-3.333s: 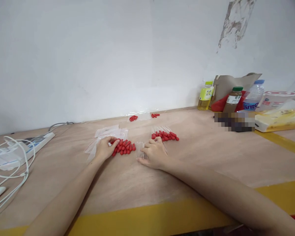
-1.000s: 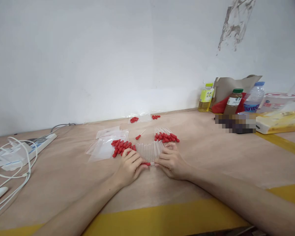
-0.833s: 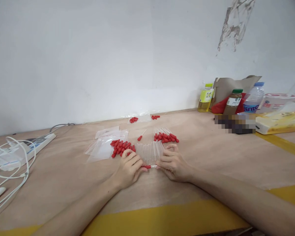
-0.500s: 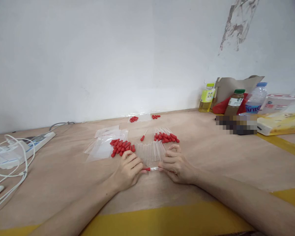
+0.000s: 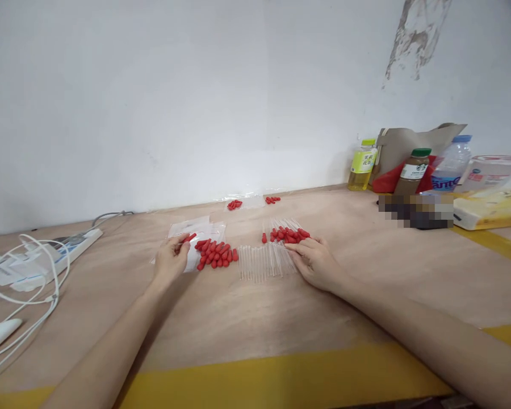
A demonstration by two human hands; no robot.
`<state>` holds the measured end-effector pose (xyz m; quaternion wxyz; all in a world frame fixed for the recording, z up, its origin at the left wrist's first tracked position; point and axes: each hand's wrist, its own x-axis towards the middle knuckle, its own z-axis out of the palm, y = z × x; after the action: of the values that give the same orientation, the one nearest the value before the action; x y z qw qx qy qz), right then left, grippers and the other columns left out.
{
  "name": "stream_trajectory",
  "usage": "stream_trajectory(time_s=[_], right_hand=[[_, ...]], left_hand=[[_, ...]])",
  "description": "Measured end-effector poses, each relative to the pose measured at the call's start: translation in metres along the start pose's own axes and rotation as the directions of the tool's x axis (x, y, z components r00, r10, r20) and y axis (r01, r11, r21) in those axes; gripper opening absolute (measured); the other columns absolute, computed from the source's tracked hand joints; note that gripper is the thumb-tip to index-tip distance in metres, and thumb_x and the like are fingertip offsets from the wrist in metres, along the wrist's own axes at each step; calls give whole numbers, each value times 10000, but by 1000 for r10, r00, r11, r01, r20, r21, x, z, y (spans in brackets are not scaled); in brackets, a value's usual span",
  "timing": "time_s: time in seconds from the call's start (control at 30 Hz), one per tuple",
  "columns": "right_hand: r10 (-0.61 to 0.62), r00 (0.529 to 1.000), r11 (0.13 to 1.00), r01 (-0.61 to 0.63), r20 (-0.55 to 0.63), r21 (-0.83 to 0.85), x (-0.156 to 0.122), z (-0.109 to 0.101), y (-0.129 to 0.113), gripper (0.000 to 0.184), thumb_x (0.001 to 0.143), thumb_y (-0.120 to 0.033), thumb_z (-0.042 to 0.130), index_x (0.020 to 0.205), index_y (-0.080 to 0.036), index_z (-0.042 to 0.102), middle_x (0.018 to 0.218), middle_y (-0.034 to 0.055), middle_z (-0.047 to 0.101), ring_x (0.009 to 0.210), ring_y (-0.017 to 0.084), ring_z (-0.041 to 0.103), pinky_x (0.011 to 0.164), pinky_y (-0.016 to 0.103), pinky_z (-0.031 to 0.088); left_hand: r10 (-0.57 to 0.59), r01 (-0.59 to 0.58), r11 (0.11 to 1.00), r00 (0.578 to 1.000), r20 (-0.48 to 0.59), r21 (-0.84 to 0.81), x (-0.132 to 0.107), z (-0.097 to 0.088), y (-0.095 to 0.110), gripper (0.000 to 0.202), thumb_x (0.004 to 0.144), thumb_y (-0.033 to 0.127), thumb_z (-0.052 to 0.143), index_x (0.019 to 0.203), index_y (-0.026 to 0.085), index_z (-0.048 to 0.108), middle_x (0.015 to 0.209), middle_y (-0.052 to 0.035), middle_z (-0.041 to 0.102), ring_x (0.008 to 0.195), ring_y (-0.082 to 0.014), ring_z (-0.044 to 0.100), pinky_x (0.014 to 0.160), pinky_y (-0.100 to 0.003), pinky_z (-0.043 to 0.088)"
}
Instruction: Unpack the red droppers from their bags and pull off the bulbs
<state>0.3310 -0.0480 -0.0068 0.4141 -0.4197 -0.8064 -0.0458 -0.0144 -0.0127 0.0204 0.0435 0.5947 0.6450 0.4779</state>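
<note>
My left hand [image 5: 172, 258] is closed in a pinch on a red rubber bulb [image 5: 190, 237], held at the left of the bulb pile [image 5: 215, 253]. To the right of that pile lies a row of thin clear tubes [image 5: 259, 264], side by side. My right hand [image 5: 315, 261] has its fingers together at the row's right end, below the droppers; what its fingertips hold, if anything, is hidden. Several droppers [image 5: 289, 234], red bulbs fitted on clear tubes, lie just behind the row. A single dropper [image 5: 264, 237] rests at their left.
Clear plastic bags [image 5: 187, 227] lie under and behind my left hand. More bags with red bulbs [image 5: 234, 205] sit against the wall. A power strip [image 5: 79, 250] and white cables are at left; bottles [image 5: 413, 173] and a tissue pack [image 5: 489, 210] at right.
My hands have moved apart from the dropper they held between them. My left hand went left and now has a bulb; my right hand moved up toward the droppers. One lone dropper now lies beside the group.
</note>
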Motion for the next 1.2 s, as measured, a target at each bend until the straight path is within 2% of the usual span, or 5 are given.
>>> stream_trajectory(time_s=[0.3,0.5,0.83,0.97,1.2], right_hand=[[-154,987,968,161,52,-194,36,27,-33,227,841,-208,426,842,-202,653,723,31,666,746,158,535,802,370,228],[-99,976,948,153,196,-280,44,48,-54,220,812,-193,442,690,-159,622,732,55,647,740,175,521,798,408,196],[-11,963,994,41,270,-105,34,37,-65,473,729,-617,478,758,-172,637,797,59,632,744,166,519,760,354,213],[5,978,989,26,208,-147,36,21,-47,394,788,-526,467,791,-183,660,790,50,640,739,151,538,760,341,211],[150,986,974,-135,73,-183,21,-12,12,269,825,-335,456,704,-220,666,707,-10,640,624,97,527,732,308,208]], left_hand=[[44,-42,999,997,56,-32,8,24,-15,335,661,429,582,841,147,588,776,-49,637,663,-165,594,630,-279,469],[69,-69,997,998,9,-22,7,21,-24,383,749,493,471,868,153,602,781,-45,649,707,-170,598,669,-279,463],[186,-181,982,978,-92,58,-4,16,-7,253,762,388,498,852,175,601,828,-30,628,647,-148,545,636,-268,438],[434,-414,893,895,-99,175,-14,11,8,170,779,318,511,827,184,603,828,-33,627,782,-177,549,753,-306,416],[579,-628,770,763,288,115,-44,29,62,154,798,283,513,712,196,608,801,-30,605,789,-169,529,769,-323,389]])
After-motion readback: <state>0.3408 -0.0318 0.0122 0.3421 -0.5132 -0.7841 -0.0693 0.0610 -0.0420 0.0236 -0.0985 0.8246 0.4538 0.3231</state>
